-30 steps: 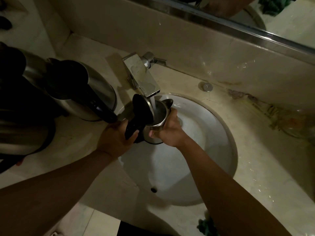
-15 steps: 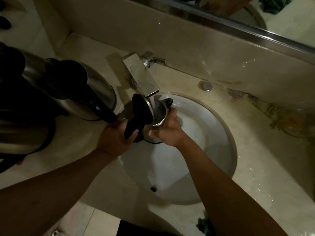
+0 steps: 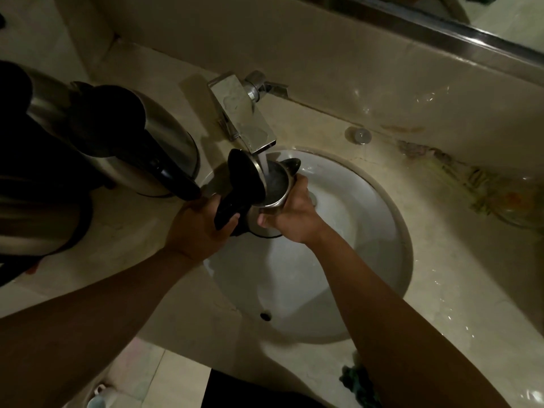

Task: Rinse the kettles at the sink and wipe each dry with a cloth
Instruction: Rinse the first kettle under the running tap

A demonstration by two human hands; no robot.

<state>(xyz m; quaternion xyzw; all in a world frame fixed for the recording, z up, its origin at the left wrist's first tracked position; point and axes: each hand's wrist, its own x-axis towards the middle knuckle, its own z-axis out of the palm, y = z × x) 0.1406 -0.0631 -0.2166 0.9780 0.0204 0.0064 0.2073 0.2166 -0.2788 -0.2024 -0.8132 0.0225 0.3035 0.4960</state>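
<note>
A small steel kettle (image 3: 275,189) with its black lid flipped open is held under the chrome tap (image 3: 244,119) above the white sink (image 3: 368,219). Water runs from the spout straight into the kettle's mouth. My left hand (image 3: 197,228) grips the kettle's black handle. My right hand (image 3: 291,216) wraps the steel body on its right side. A second steel kettle (image 3: 153,148) with a black lid and handle stands on the counter left of the sink. Another dark steel vessel (image 3: 32,213) sits at the far left edge. A green cloth (image 3: 357,381) lies at the counter's front edge.
A beige stone counter (image 3: 441,260) surrounds the sink. A round chrome knob (image 3: 359,135) sits behind the basin. A clear glass dish (image 3: 518,204) rests at the right by the backsplash. A mirror's metal rim (image 3: 441,33) runs along the top. The overflow hole (image 3: 265,315) shows in the basin.
Both hands and the kettle have stayed almost still under the running water. The water level inside the kettle looks higher.
</note>
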